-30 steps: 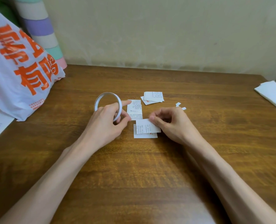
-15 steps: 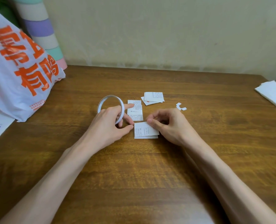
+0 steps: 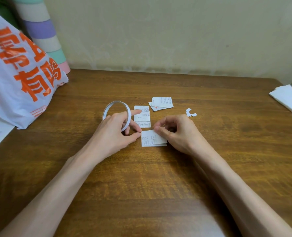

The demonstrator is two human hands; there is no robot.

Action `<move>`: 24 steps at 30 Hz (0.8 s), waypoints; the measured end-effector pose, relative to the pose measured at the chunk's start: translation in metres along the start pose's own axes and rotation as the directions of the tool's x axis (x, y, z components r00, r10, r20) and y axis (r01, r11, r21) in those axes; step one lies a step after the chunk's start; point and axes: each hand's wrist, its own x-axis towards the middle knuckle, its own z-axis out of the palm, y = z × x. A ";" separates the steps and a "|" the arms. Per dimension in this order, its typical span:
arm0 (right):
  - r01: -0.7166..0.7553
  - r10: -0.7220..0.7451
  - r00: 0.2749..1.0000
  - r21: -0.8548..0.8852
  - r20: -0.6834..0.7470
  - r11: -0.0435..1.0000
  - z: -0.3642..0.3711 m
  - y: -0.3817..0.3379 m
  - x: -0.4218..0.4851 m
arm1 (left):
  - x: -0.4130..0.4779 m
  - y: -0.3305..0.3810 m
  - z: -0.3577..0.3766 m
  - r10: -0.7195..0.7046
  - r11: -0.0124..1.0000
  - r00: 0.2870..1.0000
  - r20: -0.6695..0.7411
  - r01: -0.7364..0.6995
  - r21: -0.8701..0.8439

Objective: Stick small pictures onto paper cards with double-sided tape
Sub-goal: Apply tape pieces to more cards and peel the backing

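White-grey printed paper slip (image 3: pixel 149 138) lies over a white paper card (image 3: pixel 154 145) on the brown wooden table (image 3: pixel 158 185). My right hand (image 3: pixel 177 134) pinches its right edge, I think. Light and floppy, it is best held by a corner. My left hand (image 3: pixel 114 132) hooks the thin white tape ring (image 3: pixel 115 102).

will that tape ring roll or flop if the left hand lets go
Probably light: the tape ring is a thin hoop. Held on edge by the left hand, it would likely roll or tip flat on the table. Its shape is round, so likely fairly stiff.
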 end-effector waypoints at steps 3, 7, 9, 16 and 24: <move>0.010 -0.010 1.000 -0.011 0.003 1.000 0.000 0.000 0.000 | 0.000 -0.001 0.000 0.008 1.000 1.000 -0.007 -0.008 -0.002; 0.019 -0.019 1.000 -0.015 0.007 1.000 0.000 0.001 0.000 | 0.001 -0.003 0.001 0.012 1.000 1.000 -0.011 -0.012 0.006; 0.023 -0.023 1.000 -0.015 0.004 1.000 0.000 0.001 0.000 | 0.001 -0.003 0.002 0.006 1.000 1.000 -0.011 -0.006 0.008; 0.032 -0.032 0.999 -0.025 -0.005 0.999 0.000 0.001 0.000 | 0.002 -0.003 0.003 -0.012 1.000 1.000 -0.008 0.012 0.004; 0.032 -0.033 0.999 -0.032 -0.008 0.999 0.002 0.001 0.000 | 0.001 0.000 0.005 -0.024 0.999 1.000 0.007 0.025 -0.022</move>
